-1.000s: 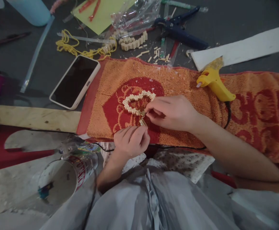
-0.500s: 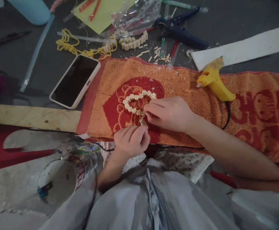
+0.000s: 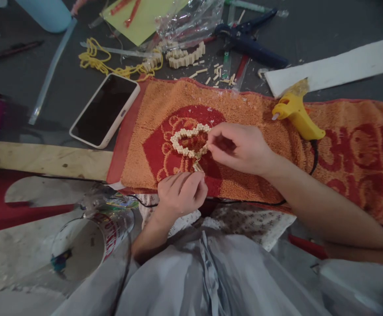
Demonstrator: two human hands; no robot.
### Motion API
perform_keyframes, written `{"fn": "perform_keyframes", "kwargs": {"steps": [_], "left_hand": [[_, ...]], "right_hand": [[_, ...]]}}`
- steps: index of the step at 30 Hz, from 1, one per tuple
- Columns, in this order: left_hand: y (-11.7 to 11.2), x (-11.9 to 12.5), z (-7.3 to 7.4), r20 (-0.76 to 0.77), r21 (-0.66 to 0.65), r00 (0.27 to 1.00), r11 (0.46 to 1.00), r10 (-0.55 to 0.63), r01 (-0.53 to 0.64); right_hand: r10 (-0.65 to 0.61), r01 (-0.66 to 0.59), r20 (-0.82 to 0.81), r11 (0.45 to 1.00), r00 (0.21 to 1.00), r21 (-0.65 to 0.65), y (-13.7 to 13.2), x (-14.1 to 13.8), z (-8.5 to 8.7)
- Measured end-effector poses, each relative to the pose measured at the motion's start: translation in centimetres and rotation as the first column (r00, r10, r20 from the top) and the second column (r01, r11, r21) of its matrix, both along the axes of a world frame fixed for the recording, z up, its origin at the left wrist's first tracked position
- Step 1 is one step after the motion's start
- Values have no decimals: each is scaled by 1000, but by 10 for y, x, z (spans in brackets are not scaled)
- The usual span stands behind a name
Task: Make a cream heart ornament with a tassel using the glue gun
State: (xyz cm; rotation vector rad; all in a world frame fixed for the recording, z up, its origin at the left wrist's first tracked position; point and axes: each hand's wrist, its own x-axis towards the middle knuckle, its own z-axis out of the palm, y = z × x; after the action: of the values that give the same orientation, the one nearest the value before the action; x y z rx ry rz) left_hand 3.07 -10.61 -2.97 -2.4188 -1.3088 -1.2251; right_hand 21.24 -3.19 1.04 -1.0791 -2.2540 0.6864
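Note:
On an orange and red towel [image 3: 250, 105] lies a closed loop of small cream-coloured sticks [image 3: 180, 148], glued side by side in a wavy outline. A small pale stick piece [image 3: 198, 166] sits just below the loop, near a thin shiny link. My left hand [image 3: 182, 193] pinches the lower end of that piece between thumb and forefinger. Thumb and forefinger of my right hand [image 3: 239, 147] are closed together at the loop's right edge. Whether they grip the loop or something tiny is hidden.
A yellow glue gun [image 3: 298, 115] rests on the towel at the right, its cord trailing. Left of the loop is a phone [image 3: 105, 109]. Behind lie blue cutters [image 3: 250, 41], a white strip [image 3: 336, 66], yellow yarn [image 3: 94, 57] and loose stick bits [image 3: 217, 74].
My right hand has shifted slightly up and right, away from the small pale piece, to the loop's right edge. My left hand keeps its pinch in nearly the same place.

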Motion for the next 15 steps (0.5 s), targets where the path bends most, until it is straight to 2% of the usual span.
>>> {"fn": "perform_keyframes", "kwargs": {"steps": [5, 8, 11, 13, 15], "left_hand": [[1, 0, 0, 2, 5, 1000, 1000, -7, 7], [1, 0, 0, 8, 8, 1000, 1000, -6, 5], [1, 0, 0, 8, 8, 1000, 1000, 0, 0], [0, 0, 0, 8, 6, 1000, 1000, 7, -7], [0, 0, 0, 3, 6, 1000, 1000, 8, -8]], "right_hand": [[-207, 203, -156, 978, 966, -40, 7, 13, 6], [-221, 222, -305, 975, 926, -32, 14, 22, 11], [-160, 148, -389, 987, 907, -62, 15, 28, 20], [-91, 23, -390, 984, 916, -175, 13, 30, 24], [-21, -91, -339, 946, 941, -311, 10, 31, 27]]}}
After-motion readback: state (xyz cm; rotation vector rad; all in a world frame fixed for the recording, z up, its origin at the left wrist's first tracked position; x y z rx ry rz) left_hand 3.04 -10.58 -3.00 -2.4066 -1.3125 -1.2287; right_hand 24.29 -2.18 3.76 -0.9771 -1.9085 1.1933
